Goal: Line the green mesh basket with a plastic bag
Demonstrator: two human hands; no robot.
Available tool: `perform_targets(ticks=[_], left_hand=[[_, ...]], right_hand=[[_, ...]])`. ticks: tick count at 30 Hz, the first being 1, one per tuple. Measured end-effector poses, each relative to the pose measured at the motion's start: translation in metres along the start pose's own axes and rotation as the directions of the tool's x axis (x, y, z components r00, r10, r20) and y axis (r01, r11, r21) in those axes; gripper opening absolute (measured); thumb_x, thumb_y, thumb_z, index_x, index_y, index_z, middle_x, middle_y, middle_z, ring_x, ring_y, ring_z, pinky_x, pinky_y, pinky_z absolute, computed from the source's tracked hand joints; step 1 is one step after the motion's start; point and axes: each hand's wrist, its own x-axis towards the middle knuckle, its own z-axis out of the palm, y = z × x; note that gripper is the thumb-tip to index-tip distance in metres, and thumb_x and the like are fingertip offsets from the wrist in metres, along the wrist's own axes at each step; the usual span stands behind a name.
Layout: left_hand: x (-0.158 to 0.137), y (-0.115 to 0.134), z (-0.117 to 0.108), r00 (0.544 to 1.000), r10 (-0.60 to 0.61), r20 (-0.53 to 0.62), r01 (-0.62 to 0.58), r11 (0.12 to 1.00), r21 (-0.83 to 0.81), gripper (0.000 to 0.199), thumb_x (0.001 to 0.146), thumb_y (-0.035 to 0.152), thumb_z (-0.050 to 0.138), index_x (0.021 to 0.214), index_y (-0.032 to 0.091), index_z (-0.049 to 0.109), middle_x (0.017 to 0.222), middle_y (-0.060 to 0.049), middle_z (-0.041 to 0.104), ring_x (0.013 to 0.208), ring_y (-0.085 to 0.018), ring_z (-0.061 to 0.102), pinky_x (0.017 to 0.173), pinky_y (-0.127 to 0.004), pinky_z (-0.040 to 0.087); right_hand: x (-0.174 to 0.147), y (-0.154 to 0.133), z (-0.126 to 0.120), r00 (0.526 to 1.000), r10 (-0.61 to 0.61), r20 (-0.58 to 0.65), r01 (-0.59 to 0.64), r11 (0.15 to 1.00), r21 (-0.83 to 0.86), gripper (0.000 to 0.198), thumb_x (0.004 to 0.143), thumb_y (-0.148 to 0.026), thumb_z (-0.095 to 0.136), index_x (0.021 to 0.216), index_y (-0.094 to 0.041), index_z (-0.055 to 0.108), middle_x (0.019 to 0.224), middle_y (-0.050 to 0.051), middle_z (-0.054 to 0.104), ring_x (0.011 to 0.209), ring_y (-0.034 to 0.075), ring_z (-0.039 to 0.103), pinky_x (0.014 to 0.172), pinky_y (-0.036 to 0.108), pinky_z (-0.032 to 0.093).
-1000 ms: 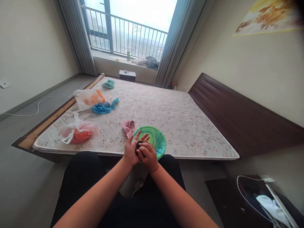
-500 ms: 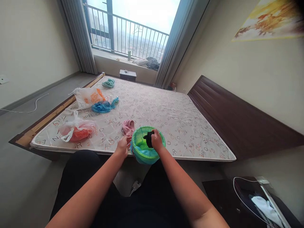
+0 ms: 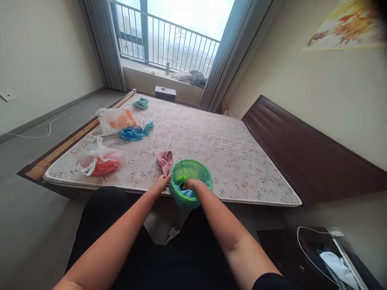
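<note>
A green mesh waste bin, lined with a thin blue plastic bag, is held at the bed's near edge. My left hand grips its left rim, fingers closed. Reaching down inside the bin is my right hand, with its fingers partly hidden. A dark bit of a crumpled black bundle shows at those fingertips. Just beyond my left hand, a pink cloth lies on the mattress.
To the left on the mattress lie a tied bag with red contents, a blue plastic bag, a white-and-orange bag and a teal cloth. A dark headboard rises at right. A nightstand stands lower right.
My right hand has moved down into the bin with the black bundle, which is now mostly out of sight. My left hand stays at the rim. The view has shifted slightly.
</note>
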Motion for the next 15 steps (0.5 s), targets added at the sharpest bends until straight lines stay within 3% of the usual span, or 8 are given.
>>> perform_targets(ticks=[3,5,8,9,11,12,13,15], left_hand=[[0.003,-0.001,0.0,0.999,0.021,0.039,-0.024,0.996,0.091,0.042,0.083,0.061,0.069,0.089,0.021,0.062,0.087,-0.009,0.07,0.078,-0.026,0.07,0.066,-0.032,0.046],[0.005,-0.001,0.0,0.997,0.069,0.028,-0.072,0.986,0.152,0.036,0.087,0.057,0.065,0.087,0.02,0.063,0.085,-0.009,0.07,0.075,-0.025,0.068,0.066,-0.032,0.047],[0.005,0.0,0.0,0.991,0.133,0.009,-0.133,0.972,0.192,0.025,0.091,0.044,0.06,0.084,0.02,0.062,0.077,-0.006,0.066,0.068,-0.021,0.063,0.064,-0.031,0.046],[0.005,0.001,0.0,0.99,0.14,0.008,-0.14,0.973,0.186,0.022,0.091,0.04,0.06,0.083,0.02,0.062,0.073,-0.005,0.064,0.065,-0.02,0.061,0.063,-0.031,0.045],[0.002,0.004,0.001,0.992,0.128,-0.003,-0.127,0.983,0.131,0.017,0.09,0.035,0.063,0.082,0.02,0.062,0.068,-0.004,0.061,0.059,-0.02,0.059,0.061,-0.031,0.043],[0.0,0.005,0.002,0.993,0.112,-0.019,-0.11,0.99,0.085,0.015,0.087,0.034,0.067,0.083,0.02,0.063,0.066,-0.003,0.06,0.057,-0.02,0.058,0.06,-0.031,0.043],[-0.002,0.007,0.003,0.994,0.096,-0.045,-0.094,0.995,0.036,0.014,0.084,0.033,0.07,0.087,0.02,0.065,0.065,-0.003,0.06,0.055,-0.02,0.058,0.06,-0.032,0.043],[-0.005,0.008,0.005,0.992,0.096,-0.088,-0.1,0.994,-0.05,0.021,0.079,0.03,0.075,0.097,0.021,0.067,0.065,-0.002,0.06,0.051,-0.021,0.057,0.059,-0.033,0.044]], right_hand=[[-0.003,-0.003,-0.008,0.993,-0.116,0.001,0.116,0.992,0.044,0.007,0.078,-0.02,0.08,0.073,-0.016,0.077,0.071,0.005,0.075,0.072,0.022,0.072,0.077,0.033,0.057],[-0.01,-0.002,-0.022,0.976,-0.188,-0.106,0.197,0.978,0.074,0.012,0.089,-0.02,0.07,0.092,-0.016,0.08,0.094,0.006,0.081,0.091,0.021,0.074,0.089,0.031,0.055],[-0.03,0.011,-0.051,0.921,-0.202,-0.334,0.248,0.963,0.102,0.035,0.104,-0.027,0.045,0.125,-0.019,0.073,0.133,0.009,0.073,0.124,0.021,0.065,0.11,0.033,0.046],[-0.038,0.019,-0.059,0.884,-0.177,-0.432,0.247,0.963,0.111,0.04,0.105,-0.029,0.04,0.128,-0.019,0.071,0.135,0.011,0.071,0.127,0.022,0.063,0.113,0.037,0.045],[-0.056,0.04,-0.068,0.685,-0.074,-0.725,0.261,0.954,0.15,0.039,0.102,-0.032,0.042,0.119,-0.017,0.073,0.125,0.014,0.073,0.124,0.026,0.063,0.115,0.043,0.044],[-0.063,0.051,-0.067,0.603,-0.005,-0.798,0.246,0.953,0.179,0.038,0.099,-0.032,0.043,0.116,-0.017,0.073,0.124,0.016,0.073,0.125,0.028,0.062,0.118,0.047,0.041],[-0.069,0.062,-0.062,0.565,0.073,-0.822,0.218,0.948,0.233,0.039,0.097,-0.032,0.043,0.118,-0.016,0.072,0.127,0.017,0.071,0.129,0.029,0.06,0.119,0.049,0.039],[-0.076,0.079,-0.042,0.606,0.25,-0.755,0.137,0.902,0.409,0.046,0.091,-0.036,0.049,0.129,-0.015,0.068,0.137,0.02,0.066,0.135,0.033,0.056,0.12,0.053,0.038]])
